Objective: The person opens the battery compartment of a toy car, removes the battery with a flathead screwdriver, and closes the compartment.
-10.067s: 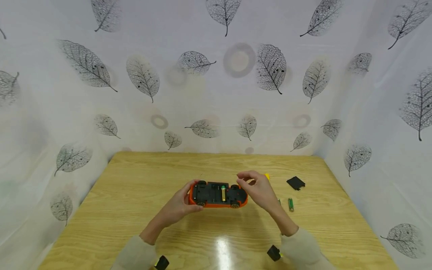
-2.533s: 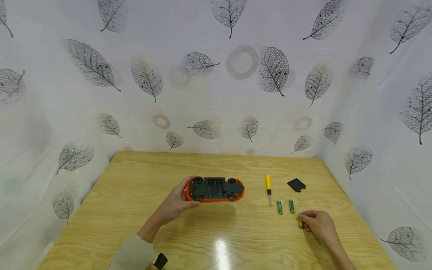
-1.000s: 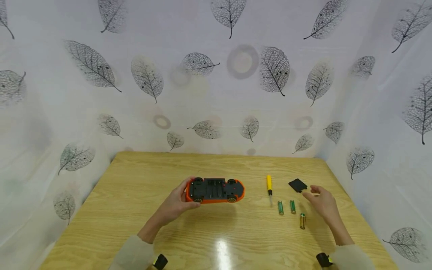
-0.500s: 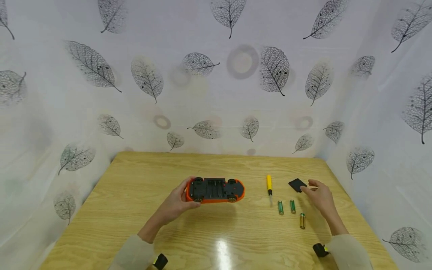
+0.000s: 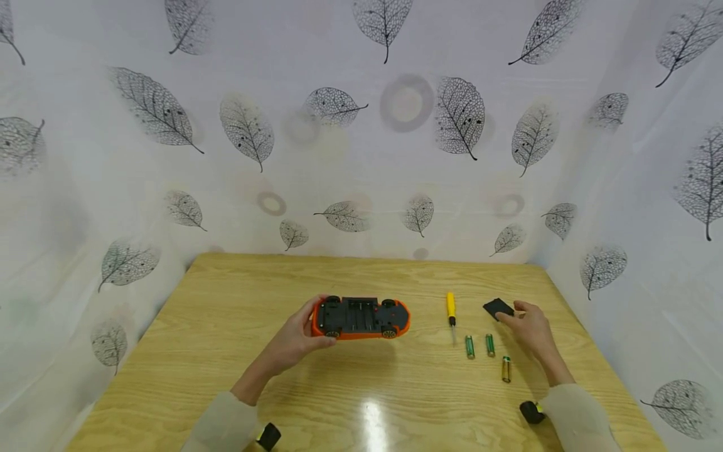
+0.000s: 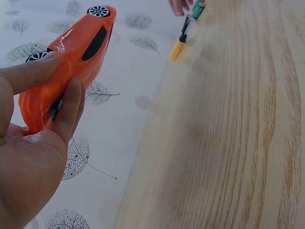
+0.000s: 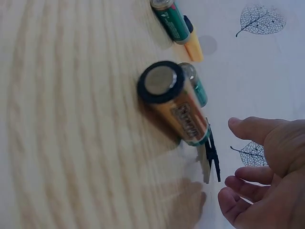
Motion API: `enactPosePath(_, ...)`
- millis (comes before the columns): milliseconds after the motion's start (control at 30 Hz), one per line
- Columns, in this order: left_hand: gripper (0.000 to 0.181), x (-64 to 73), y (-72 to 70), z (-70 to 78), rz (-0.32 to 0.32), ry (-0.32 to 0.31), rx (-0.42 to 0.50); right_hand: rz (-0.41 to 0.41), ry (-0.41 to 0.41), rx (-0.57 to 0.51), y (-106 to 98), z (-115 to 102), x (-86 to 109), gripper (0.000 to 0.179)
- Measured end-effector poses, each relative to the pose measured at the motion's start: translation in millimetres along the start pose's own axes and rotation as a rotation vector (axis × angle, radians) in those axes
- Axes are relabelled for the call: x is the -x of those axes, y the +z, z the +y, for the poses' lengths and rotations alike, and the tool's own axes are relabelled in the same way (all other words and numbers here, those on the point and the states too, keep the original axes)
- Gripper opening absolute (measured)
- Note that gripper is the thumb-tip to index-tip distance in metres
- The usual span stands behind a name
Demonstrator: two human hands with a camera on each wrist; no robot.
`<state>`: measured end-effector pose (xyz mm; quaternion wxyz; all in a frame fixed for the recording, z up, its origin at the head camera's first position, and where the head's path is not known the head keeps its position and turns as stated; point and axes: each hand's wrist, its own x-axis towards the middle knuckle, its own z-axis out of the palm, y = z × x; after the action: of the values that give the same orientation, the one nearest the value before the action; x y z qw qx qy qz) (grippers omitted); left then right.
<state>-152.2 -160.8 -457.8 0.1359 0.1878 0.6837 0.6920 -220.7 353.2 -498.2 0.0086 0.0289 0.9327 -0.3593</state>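
My left hand (image 5: 290, 342) grips the rear end of an orange toy car (image 5: 405, 317), held upside down over the table. Its black underside faces up, and the battery compartment (image 5: 361, 316) is uncovered with no batteries in it. In the left wrist view, thumb and fingers wrap the car (image 6: 71, 40). My right hand (image 5: 531, 326) hovers at the near right corner of a black battery cover (image 5: 496, 307). In the right wrist view, the thumb and loosely bent fingers of that hand (image 7: 281, 176) are spread apart beside the cover (image 7: 211, 152), holding nothing.
Three batteries lie on the wooden table (image 5: 254, 282): two green ones, left (image 5: 470, 347) and middle (image 5: 490, 345), and a gold one (image 5: 506, 369) nearer me. A yellow-handled screwdriver (image 5: 450, 306) lies left of the cover. A leaf-patterned curtain (image 5: 339, 157) borders the table.
The battery seen in the car earlier is out; the right hand has released the gold battery onto the table and moved up and slightly left to the cover. The left hand holds still.
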Motion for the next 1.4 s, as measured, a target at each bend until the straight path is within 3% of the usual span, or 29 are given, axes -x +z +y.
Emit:
enactPosePath(133,0.088,-0.8,-0.5,-0.5,-0.007,0.012,-0.002,-0.020,0.011,0.013,3.5,1.9,-2.9,0.085)
enactPosePath(400,0.088,-1.9,-0.4,-1.8,-0.021,0.020,0.017,0.027,-0.026,0.071,8.3,1.5,-7.5,0.083)
enactPosePath(733,0.087,-2.0,-0.5,-2.3,-0.016,0.012,0.013,0.032,0.010,0.118,12.4,3.6,-15.8,0.084)
enactPosePath(1067,0.087,-2.4,-0.7,-3.0,-0.003,-0.003,0.008,0.078,-0.059,0.168,13.5,3.5,-18.0,0.075)
enactPosePath(1400,0.090,-1.9,-1.0,-4.5,-0.028,0.018,0.043,0.041,-0.058,0.118,10.0,-0.9,-14.9,0.072)
